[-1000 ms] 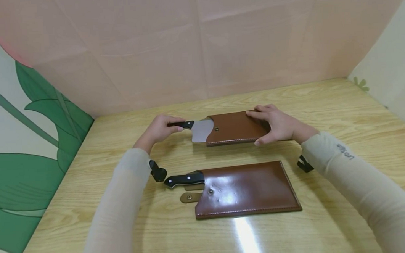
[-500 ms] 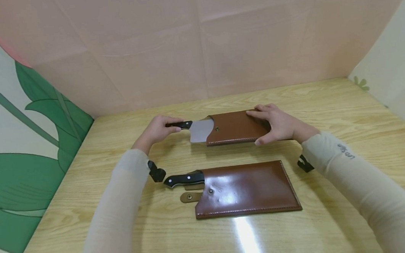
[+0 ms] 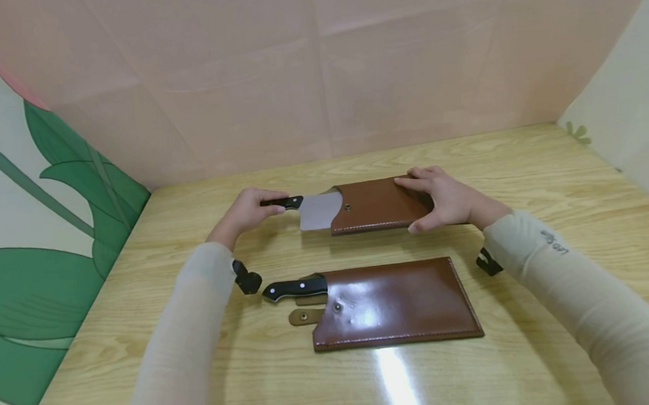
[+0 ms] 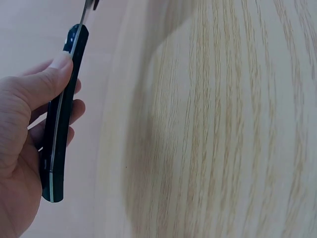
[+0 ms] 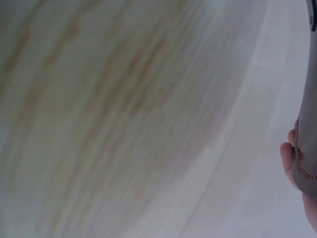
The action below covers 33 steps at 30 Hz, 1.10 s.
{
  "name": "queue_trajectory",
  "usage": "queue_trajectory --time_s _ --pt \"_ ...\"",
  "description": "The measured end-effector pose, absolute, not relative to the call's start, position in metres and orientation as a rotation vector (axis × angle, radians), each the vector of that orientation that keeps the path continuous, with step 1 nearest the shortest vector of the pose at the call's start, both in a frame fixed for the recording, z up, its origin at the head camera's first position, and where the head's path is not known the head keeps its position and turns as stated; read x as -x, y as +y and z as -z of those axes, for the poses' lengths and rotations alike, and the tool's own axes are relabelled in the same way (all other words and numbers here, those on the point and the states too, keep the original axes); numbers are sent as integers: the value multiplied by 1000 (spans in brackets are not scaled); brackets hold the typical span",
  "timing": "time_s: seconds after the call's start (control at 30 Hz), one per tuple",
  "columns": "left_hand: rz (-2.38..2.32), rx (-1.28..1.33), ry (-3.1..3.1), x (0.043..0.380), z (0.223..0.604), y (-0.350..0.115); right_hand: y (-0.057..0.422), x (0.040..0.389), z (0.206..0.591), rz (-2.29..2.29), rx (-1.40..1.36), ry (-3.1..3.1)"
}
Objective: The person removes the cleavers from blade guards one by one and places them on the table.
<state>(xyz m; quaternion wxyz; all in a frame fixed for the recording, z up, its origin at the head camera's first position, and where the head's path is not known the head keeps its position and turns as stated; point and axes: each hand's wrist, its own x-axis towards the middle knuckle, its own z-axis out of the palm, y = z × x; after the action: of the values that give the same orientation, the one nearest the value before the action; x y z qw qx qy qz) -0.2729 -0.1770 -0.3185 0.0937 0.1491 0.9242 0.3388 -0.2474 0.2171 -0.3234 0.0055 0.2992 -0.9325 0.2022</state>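
My left hand (image 3: 249, 209) grips the black riveted handle (image 4: 59, 116) of a cleaver (image 3: 318, 212). Part of its wide steel blade shows outside a brown leather sheath (image 3: 380, 206); the rest is hidden inside. At the sheath's closed right end, my right hand (image 3: 448, 199) holds it between thumb and fingers. The sheath appears slightly raised above the table, with its stitched edge toward me. In the right wrist view only a strip of the sheath (image 5: 308, 148) and some fingertips show.
Nearer on the wooden table (image 3: 144, 334) lies a second brown sheath (image 3: 401, 302), a black handle (image 3: 296, 287) sticking out of its left end. Its snap strap (image 3: 304, 316) lies unfastened. A pink-covered wall (image 3: 323, 74) stands behind, with patterned panels at both sides.
My left hand has moved a little to the left with the cleaver, and more blade shows outside the sheath. The right hand and its sheath have stayed nearly still.
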Motion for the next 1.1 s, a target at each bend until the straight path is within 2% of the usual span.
queue_trajectory --time_s 1.1 --pt "-973 -413 2778 271 322 -216 220 249 326 -622 -944 -2928"
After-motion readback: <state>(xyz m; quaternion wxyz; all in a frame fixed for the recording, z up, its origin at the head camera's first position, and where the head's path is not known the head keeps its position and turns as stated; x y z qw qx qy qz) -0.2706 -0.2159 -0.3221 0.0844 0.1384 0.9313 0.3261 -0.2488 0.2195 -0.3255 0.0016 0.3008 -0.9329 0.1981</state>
